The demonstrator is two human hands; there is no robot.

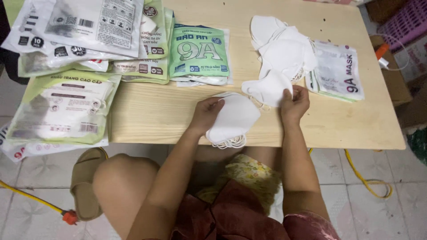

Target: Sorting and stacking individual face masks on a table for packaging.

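My left hand (205, 113) grips a small stack of white face masks (233, 119) at the near edge of a low wooden table (151, 111); their ear loops hang over the edge. My right hand (293, 104) pinches the lower edge of one white mask (269, 89) that lies at the near end of a loose pile of white masks (282, 46) further back on the table.
Green and white mask packets (198, 51) lie at the table's middle, with a big overlapping heap of packets (66, 58) on the left and a white packet (340, 71) on the right. A sandal (84, 182) and yellow cables (364, 178) are on the tiled floor.
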